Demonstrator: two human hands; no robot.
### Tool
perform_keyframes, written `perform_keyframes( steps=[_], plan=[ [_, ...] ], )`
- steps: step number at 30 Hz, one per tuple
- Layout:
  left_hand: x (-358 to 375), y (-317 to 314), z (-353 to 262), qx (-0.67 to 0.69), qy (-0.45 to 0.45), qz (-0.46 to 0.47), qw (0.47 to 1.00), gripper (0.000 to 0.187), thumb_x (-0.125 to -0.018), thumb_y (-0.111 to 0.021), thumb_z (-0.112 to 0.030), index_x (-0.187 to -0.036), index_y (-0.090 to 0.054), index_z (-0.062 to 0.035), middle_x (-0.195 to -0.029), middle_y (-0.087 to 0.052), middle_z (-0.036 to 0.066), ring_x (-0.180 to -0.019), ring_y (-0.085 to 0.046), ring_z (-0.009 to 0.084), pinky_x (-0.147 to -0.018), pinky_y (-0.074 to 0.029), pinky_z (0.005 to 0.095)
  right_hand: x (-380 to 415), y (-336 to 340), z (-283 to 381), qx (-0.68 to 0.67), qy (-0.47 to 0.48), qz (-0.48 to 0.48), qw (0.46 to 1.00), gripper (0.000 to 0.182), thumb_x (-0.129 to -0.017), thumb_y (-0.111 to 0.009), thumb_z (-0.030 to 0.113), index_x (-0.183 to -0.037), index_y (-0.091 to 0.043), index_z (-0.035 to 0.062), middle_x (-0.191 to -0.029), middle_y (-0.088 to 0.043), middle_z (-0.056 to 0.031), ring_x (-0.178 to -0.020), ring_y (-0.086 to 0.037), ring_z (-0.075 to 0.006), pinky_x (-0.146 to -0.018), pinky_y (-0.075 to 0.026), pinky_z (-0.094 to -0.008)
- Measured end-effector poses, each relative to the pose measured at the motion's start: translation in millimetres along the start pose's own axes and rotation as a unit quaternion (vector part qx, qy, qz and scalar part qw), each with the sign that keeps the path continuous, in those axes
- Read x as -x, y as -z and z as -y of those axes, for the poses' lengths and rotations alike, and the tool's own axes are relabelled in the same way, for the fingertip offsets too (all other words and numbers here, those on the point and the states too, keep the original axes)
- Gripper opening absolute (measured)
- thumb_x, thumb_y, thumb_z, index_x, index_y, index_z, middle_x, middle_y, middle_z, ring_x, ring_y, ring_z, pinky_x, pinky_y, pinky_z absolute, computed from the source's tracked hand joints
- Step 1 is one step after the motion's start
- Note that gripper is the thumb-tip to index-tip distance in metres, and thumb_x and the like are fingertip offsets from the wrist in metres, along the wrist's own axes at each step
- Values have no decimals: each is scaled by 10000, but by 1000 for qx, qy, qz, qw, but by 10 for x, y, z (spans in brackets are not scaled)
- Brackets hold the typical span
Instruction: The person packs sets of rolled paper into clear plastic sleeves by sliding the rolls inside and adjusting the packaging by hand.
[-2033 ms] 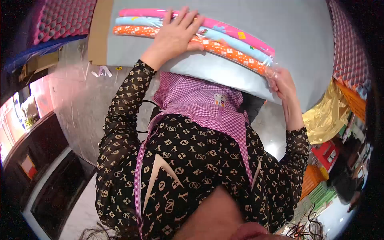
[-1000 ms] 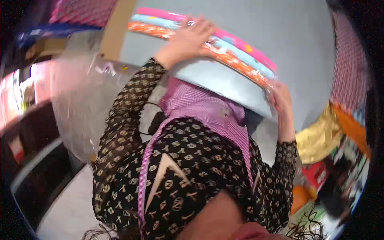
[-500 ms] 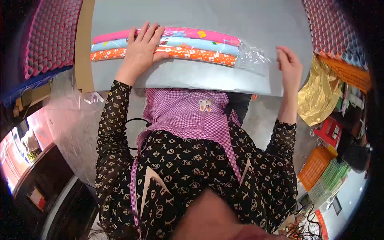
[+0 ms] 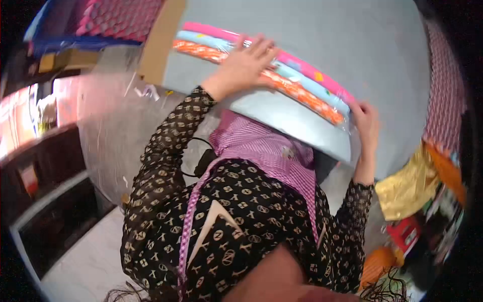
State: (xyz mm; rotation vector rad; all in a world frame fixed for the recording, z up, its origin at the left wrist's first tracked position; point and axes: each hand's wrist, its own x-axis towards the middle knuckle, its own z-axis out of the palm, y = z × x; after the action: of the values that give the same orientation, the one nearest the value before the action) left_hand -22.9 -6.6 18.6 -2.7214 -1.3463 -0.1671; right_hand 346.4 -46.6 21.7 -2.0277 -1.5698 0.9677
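Three long rolls lie side by side in clear plastic wrap on the grey table (image 4: 387,45): a pink roll (image 4: 308,70), a light blue roll (image 4: 307,83) and an orange-and-white roll (image 4: 302,95). Across the middle of the rolls rests my left hand (image 4: 247,63), palm down with its fingers apart. My right hand (image 4: 366,121) is at the right end of the rolls, its fingers bent together at the plastic; whatever they hold there is too small and blurred to make out.
Stacked pink tubes (image 4: 121,20) stand at the upper left, more tubes (image 4: 444,95) along the right. A cardboard strip (image 4: 158,48) borders the table's left side. Gold foil (image 4: 408,189) and a red item (image 4: 404,235) lie at the lower right.
The view has turned, so the rolls now slant down to the right. My right hand has come from beside the plastic to the rolls' right end. My left hand still rests on the rolls.
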Motion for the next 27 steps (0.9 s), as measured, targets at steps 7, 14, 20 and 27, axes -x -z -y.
perform_keyframes(
  steps=[7, 14, 20, 27],
  plan=[
    [11, -38, -25, 43, -9, -19, 999, 847, -810, -553, -671, -1413, -457, -84, -1466, -438, 144, -1388, -374, 351, -1138, -235, 576, -54, -39, -169, -48, -31, 22, 998, 255, -879, -683, 257, -845, -699, 5, -657, -588, 14, -612, -495, -59, -551, -385, -244],
    [-15, 50, -67, 65, -19, -19, 998, 837, -794, -578, -653, -1385, -469, -70, -1452, -441, 144, -1393, -367, 342, -1157, -245, 538, -75, -37, -231, -79, -38, 26, 996, 216, -885, -695, 228, -808, -658, 29, -649, -539, 42, -559, -440, -42, -496, -336, -227],
    [-9, 50, -46, 68, -20, -24, 997, 862, -781, -576, -663, -1388, -465, -61, -1438, -450, 140, -1386, -377, 336, -1154, -255, 545, 17, -57, -30, -84, -49, 8, 995, 259, -903, -695, 258, -811, -659, 19, -646, -531, 43, -557, -437, -41, -492, -332, -228],
    [26, 11, -25, 64, -23, -50, 996, 857, -775, -597, -650, -1397, -464, -75, -1407, -477, 138, -1386, -382, 332, -1146, -271, 550, 166, -11, -39, -154, -39, 7, 987, 274, -904, -675, 221, -1061, -664, -3, -685, -551, 35, -559, -450, -40, -495, -338, -206]
  ],
)
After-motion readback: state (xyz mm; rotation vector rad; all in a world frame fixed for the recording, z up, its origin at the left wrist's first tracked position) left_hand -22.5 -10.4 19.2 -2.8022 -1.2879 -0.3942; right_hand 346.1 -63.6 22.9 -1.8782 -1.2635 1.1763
